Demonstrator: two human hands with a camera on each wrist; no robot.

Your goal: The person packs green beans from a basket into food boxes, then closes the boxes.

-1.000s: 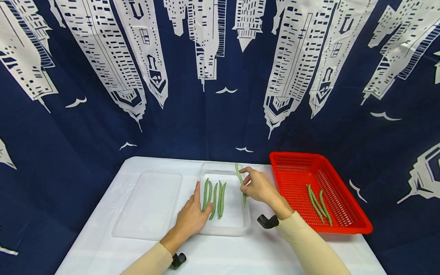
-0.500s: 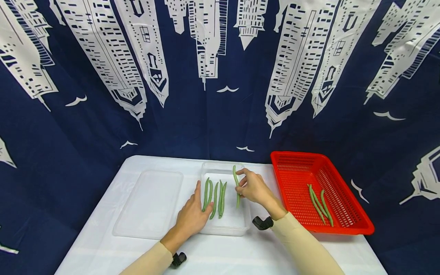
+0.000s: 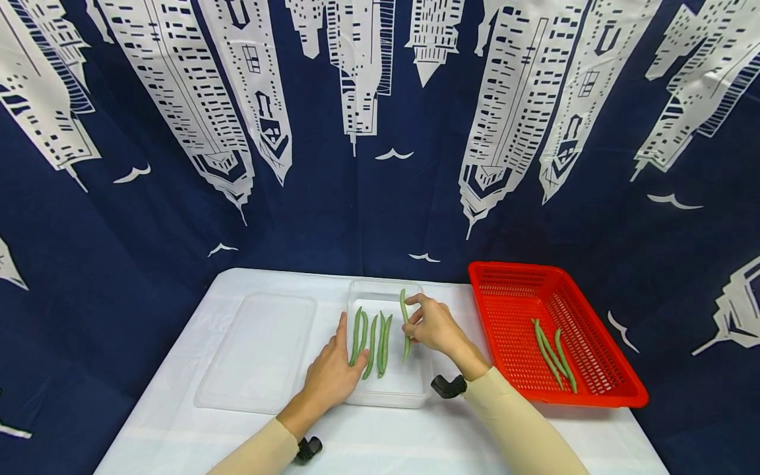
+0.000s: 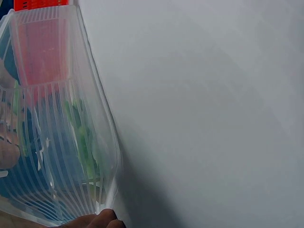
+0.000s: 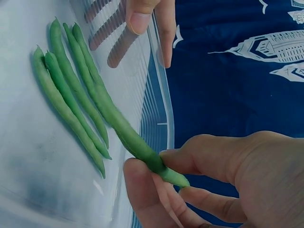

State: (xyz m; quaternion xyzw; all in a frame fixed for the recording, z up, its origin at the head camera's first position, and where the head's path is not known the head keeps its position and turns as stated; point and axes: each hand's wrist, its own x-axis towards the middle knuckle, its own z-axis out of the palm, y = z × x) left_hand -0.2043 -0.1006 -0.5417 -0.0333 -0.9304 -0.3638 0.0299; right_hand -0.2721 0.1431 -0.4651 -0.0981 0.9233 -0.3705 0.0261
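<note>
A clear rectangular container (image 3: 388, 400) holds several green beans (image 3: 372, 344) lying lengthwise, side by side. My left hand (image 3: 332, 375) grips its left wall, with the thumb over the rim and the fingers along the outside; in the right wrist view those fingers show through the plastic. Between thumb and fingers of my right hand (image 3: 436, 326) is one more green bean (image 3: 404, 307), held over the right half of the container. The right wrist view shows this bean (image 5: 128, 137) pinched near one end, with other beans (image 5: 64, 107) on the container floor beyond it.
To the right stands a red perforated basket (image 3: 493, 330) with several green beans (image 3: 547, 359) in it. A translucent flat lid (image 3: 258, 353) lies left of the container on the white table (image 3: 178, 429). Behind the table hangs a dark blue cloth (image 3: 320, 224) printed with white buildings.
My right hand has moved left with its bean, from the container's right edge to over its inside. The left hand keeps its hold on the wall.
</note>
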